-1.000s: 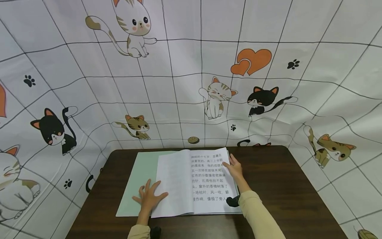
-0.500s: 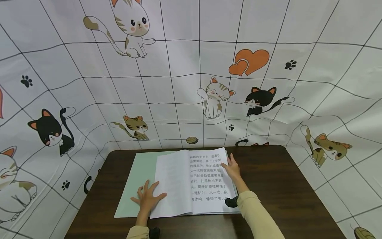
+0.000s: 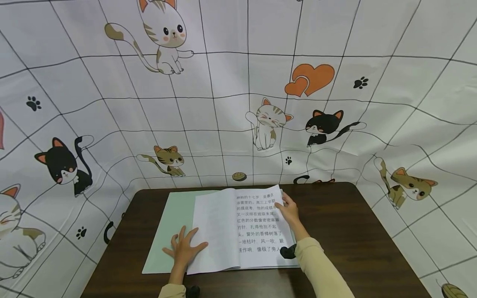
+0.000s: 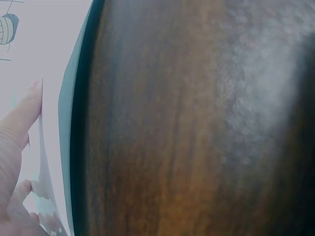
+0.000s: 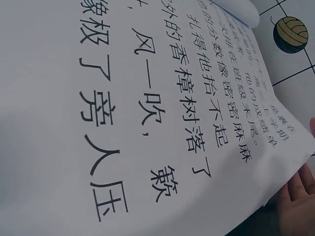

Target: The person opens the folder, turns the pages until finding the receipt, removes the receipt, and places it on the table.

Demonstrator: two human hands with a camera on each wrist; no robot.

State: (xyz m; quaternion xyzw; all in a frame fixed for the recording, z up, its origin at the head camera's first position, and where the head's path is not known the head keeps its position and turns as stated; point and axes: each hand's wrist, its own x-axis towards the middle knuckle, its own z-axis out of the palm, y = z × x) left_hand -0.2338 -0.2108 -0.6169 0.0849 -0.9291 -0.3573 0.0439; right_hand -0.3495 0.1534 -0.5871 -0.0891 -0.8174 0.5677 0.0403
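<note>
Book lies open on the table; we see the left hand, fingers splayed, rest against 1 page (presumably steadying it), the right hand pinching the other, apparently raising it.

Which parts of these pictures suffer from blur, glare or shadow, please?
Left wrist: the table is blurred, with pale glare toward the upper right; right wrist: the page has sharp large print and soft grey shading; head: a pale sheen lies on the table's near side.
</note>
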